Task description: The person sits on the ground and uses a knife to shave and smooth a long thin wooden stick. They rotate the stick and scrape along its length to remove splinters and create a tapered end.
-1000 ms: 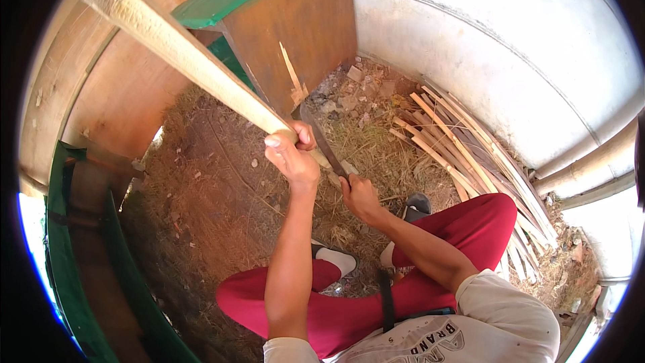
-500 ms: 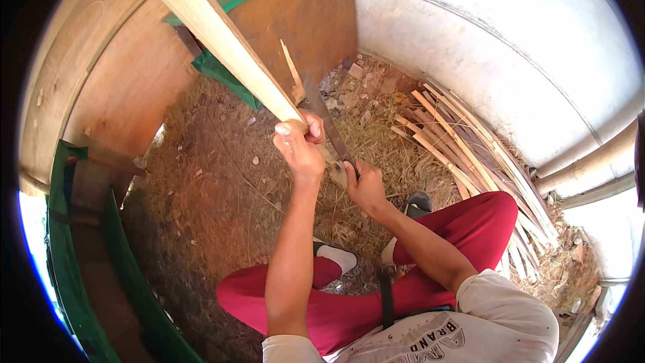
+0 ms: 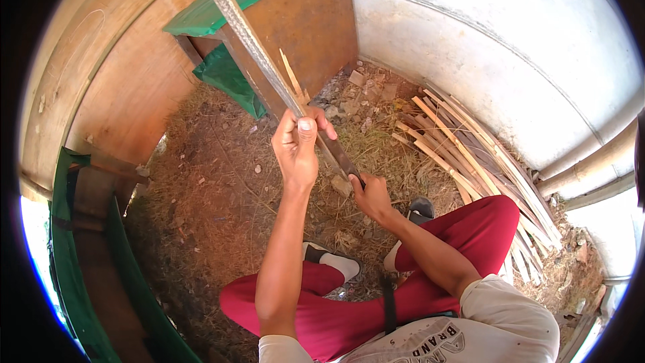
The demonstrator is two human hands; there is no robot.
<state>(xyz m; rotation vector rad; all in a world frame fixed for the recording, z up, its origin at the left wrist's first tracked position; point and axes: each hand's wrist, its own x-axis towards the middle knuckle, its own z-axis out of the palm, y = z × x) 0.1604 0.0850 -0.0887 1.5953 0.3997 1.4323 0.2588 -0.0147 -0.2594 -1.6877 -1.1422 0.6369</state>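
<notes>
My left hand [image 3: 297,151] is closed round a long wooden strip [image 3: 252,40] that slants up and away to the top of the view. The strip's narrow, greyish mottled side faces me. In my right hand [image 3: 373,196], lower and to the right, is a large knife [image 3: 344,158] with a dark blade, gripped by its handle. Its blade lies close along the strip's lower end, just below my left hand; whether they touch is hard to tell, and my left hand hides part of it. A pale split sliver [image 3: 290,70] sticks up just beyond my left hand.
Several split wooden strips [image 3: 463,154] lie piled on the right, along a white wall panel [image 3: 484,47]. Ahead stands a brown wooden box [image 3: 302,20] with a green cover [image 3: 208,10]. A green-edged wooden frame [image 3: 91,249] is at left. Dry grass and soil cover the ground [image 3: 215,195].
The strip has turned from its broad pale face to its narrow greyish side, and its upper part has shifted right. The knife blade, earlier reaching past my left hand, has moved down toward me.
</notes>
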